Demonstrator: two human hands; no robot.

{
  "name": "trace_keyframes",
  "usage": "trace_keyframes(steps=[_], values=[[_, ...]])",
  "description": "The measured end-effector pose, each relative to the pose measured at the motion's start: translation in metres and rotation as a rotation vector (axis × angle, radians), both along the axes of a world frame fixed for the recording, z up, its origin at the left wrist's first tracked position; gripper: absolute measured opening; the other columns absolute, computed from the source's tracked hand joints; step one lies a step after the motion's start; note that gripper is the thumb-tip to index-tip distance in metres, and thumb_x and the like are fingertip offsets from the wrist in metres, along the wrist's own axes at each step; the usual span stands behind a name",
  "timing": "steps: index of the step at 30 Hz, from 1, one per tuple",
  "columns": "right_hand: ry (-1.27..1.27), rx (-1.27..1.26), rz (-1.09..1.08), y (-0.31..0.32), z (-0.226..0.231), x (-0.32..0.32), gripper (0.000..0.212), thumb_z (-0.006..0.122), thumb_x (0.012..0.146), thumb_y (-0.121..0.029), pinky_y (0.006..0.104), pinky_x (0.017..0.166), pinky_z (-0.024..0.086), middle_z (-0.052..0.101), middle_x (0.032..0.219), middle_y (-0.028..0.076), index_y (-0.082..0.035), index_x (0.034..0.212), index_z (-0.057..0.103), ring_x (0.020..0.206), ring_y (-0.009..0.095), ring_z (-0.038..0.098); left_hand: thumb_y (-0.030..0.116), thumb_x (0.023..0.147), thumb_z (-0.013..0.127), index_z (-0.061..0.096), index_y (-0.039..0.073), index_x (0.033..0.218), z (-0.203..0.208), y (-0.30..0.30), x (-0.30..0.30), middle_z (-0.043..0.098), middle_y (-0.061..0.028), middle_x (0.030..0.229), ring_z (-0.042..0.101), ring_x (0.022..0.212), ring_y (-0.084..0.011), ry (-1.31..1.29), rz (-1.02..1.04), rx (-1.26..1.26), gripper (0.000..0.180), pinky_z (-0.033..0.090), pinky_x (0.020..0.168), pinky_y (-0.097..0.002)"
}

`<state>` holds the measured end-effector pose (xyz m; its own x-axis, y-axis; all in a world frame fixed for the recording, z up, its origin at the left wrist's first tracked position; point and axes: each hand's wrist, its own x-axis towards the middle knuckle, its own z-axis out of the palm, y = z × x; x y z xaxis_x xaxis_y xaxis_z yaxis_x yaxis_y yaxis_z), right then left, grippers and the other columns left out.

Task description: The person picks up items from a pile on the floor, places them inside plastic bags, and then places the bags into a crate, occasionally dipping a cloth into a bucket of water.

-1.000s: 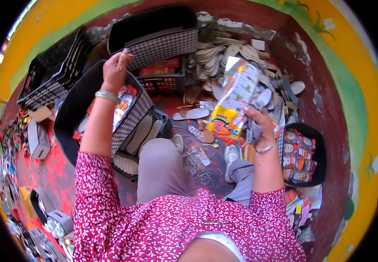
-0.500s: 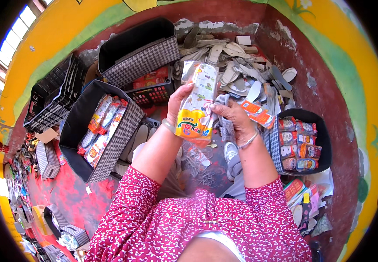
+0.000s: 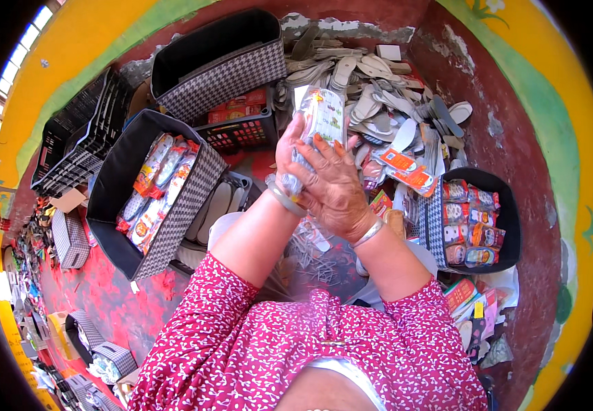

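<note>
A shiny white patterned plastic packet (image 3: 326, 115) is pressed between the gripping left hand (image 3: 287, 145) and flat right hand (image 3: 336, 183), fingers slightly spread, where even pressure seems best.

We look down from the person's head through a wide fisheye camera, our round view rimmed in black. Nearest us is the patterned shirt (image 3: 310, 349); the hands (image 3: 334, 185) are mid-view, floor (image 3: 115, 301) beyond, wall (image 3: 536, 226) bending around the edge.
</note>
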<state>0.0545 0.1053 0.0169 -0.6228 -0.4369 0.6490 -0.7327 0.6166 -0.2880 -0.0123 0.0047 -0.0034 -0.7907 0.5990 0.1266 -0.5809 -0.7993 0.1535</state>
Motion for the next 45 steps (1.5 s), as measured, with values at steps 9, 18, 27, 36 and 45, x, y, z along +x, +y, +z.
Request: trace_keyframes(steps=[9,18,27,36,45], values=[[-0.007,-0.238,-0.332,0.040,-0.004,-0.046,0.034,0.055,0.088,-0.025,0.0429,0.103,0.033,0.051,0.127,0.013,-0.011,0.119,0.058,0.123,0.034,0.042,0.035,0.096,0.036,0.049,0.007,0.123,-0.001,0.011,0.027,0.057,-0.0090,0.116,0.055,0.105,-0.0234,0.066,-0.068,-0.151,0.041,0.042,0.093,-0.0369],[-0.061,-0.095,0.076,-0.013,-0.002,0.007,0.043,0.063,0.078,-0.014,0.0429,0.104,0.032,0.051,0.128,0.012,-0.011,0.120,0.057,0.124,0.030,0.044,0.047,0.093,0.034,0.034,0.009,0.137,-0.007,-0.031,-0.011,0.041,-0.0234,0.133,0.047,0.114,-0.0439,-0.006,-0.009,0.078,0.058,0.038,0.098,-0.0555],[0.122,-0.100,-0.355,0.037,0.000,-0.042,0.035,0.058,0.085,-0.018,0.0421,0.103,0.033,0.052,0.126,0.014,-0.009,0.119,0.057,0.122,0.032,0.045,0.036,0.097,0.035,0.040,0.006,0.132,0.002,0.005,0.025,0.049,-0.0071,0.128,0.046,0.117,-0.0199,0.132,-0.042,-0.091,0.046,0.035,0.100,-0.0339],[-0.108,-0.202,-0.079,0.003,-0.016,-0.016,0.040,0.059,0.084,-0.020,0.0418,0.102,0.035,0.051,0.127,0.015,-0.010,0.122,0.054,0.122,0.033,0.045,0.042,0.092,0.035,0.040,0.002,0.130,-0.037,-0.013,-0.020,0.049,-0.0236,0.124,0.053,0.107,-0.0361,0.047,0.046,-0.189,0.055,0.042,0.095,-0.0454],[0.029,-0.083,-0.077,0.003,-0.010,-0.019,0.041,0.061,0.079,-0.013,0.0444,0.103,0.034,0.051,0.127,0.013,-0.010,0.120,0.056,0.122,0.032,0.046,0.041,0.094,0.037,0.045,0.005,0.126,-0.021,-0.002,0.003,0.054,-0.0153,0.121,0.054,0.106,-0.0334,-0.059,-0.007,-0.133,0.048,0.043,0.094,-0.0428]])
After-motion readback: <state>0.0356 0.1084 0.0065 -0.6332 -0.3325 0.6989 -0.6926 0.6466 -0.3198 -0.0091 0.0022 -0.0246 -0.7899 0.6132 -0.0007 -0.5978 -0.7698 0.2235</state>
